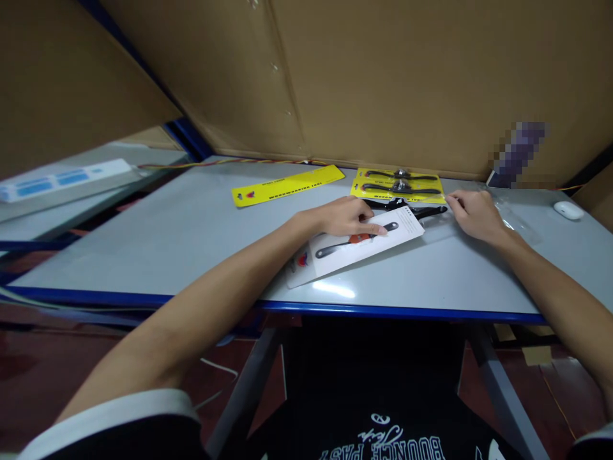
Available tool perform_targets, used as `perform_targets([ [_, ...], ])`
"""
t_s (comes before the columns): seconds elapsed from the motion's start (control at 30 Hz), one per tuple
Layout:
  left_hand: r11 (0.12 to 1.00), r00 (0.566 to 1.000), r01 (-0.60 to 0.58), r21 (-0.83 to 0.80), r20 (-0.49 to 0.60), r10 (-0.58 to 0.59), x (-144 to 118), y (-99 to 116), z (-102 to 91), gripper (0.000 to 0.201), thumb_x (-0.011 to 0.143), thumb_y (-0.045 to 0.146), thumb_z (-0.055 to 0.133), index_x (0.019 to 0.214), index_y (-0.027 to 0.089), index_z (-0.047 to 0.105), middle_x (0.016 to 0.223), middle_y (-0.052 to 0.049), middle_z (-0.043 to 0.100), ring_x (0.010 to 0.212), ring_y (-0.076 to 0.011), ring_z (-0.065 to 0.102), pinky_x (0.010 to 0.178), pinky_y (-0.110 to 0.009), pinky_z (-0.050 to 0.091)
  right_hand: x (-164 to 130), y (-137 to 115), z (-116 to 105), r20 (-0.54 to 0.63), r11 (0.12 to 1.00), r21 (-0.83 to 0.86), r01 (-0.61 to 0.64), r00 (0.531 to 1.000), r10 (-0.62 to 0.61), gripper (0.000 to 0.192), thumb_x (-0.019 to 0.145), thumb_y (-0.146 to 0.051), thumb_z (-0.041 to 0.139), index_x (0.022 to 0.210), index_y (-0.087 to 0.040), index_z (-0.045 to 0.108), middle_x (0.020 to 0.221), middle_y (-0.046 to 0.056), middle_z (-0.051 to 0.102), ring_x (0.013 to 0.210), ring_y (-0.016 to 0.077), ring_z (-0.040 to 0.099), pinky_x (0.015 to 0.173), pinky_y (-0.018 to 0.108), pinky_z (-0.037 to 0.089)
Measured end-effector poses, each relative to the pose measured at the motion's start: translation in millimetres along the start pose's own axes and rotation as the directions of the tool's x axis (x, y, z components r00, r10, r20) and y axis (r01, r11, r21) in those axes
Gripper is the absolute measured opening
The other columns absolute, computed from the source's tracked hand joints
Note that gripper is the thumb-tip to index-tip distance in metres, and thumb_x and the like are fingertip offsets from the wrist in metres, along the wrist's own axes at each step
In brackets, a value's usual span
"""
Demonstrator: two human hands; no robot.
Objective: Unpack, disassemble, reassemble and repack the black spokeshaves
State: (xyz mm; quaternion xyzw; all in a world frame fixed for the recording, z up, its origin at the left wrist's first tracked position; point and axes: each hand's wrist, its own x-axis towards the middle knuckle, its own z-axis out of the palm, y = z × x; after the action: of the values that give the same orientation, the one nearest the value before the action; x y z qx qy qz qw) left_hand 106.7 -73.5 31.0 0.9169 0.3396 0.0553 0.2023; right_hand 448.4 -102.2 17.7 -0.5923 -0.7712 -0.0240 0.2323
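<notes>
My left hand grips the upper edge of a white printed packaging card, which shows a picture of a spokeshave; one finger lies across its face. Behind the card is a black spokeshave, partly covered by the card and my hand. Close to its right handle end, my right hand has its fingers pinched together; what is between them is too small to make out. Clear plastic lies beside and behind the right hand. Two packaged spokeshaves on yellow cards lie just beyond.
A yellow card with printed lettering lies at the back left of the grey table. A white computer mouse sits at the right. At the far left is a white power strip; cardboard panels wall the back.
</notes>
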Motion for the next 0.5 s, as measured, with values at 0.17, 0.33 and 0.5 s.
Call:
perform_targets([
  [0.17, 1.0, 1.0, 0.015, -0.019, 0.013, -0.015, -1, 2, -0.9, 0.067, 0.09, 0.084, 0.056, 0.063, 0.023, 0.056, 0.059, -0.001, 0.053, 0.058, -0.0157, 0.043, 0.06, -0.033, 0.028, -3, -14, -1, 0.031, 0.995, 0.095, -0.021, 0.999, 0.018, 0.04, 0.106, -0.043, 0.052, 0.098, -0.02, 0.083, 0.074, 0.01, 0.075, 0.078, 0.0304, 0.07, 0.077, 0.041, 0.047],
  [0.33, 0.998, 1.0, 0.023, -0.052, 0.018, -0.022, -3, 7, -3.2, 0.066, 0.09, 0.083, 0.059, 0.063, 0.023, 0.053, 0.061, -0.001, 0.053, 0.058, -0.0152, 0.041, 0.059, -0.033, 0.027, -7, -28, -2, 0.083, 0.986, 0.166, -0.029, 0.996, 0.016, 0.037, 0.106, -0.038, 0.049, 0.095, -0.02, 0.079, 0.069, 0.009, 0.073, 0.073, 0.0287, 0.068, 0.076, 0.041, 0.046],
  [0.5, 0.995, 0.998, 0.046, -0.086, 0.04, -0.043, -2, 11, -2.9, 0.066, 0.09, 0.083, 0.059, 0.067, 0.022, 0.057, 0.061, -0.002, 0.058, 0.057, -0.0156, 0.046, 0.059, -0.033, 0.028, -10, -37, -1, 0.112, 0.973, 0.226, -0.037, 0.994, 0.012, 0.034, 0.106, -0.035, 0.049, 0.082, -0.022, 0.07, 0.067, 0.006, 0.07, 0.073, 0.0268, 0.068, 0.076, 0.04, 0.045],
])
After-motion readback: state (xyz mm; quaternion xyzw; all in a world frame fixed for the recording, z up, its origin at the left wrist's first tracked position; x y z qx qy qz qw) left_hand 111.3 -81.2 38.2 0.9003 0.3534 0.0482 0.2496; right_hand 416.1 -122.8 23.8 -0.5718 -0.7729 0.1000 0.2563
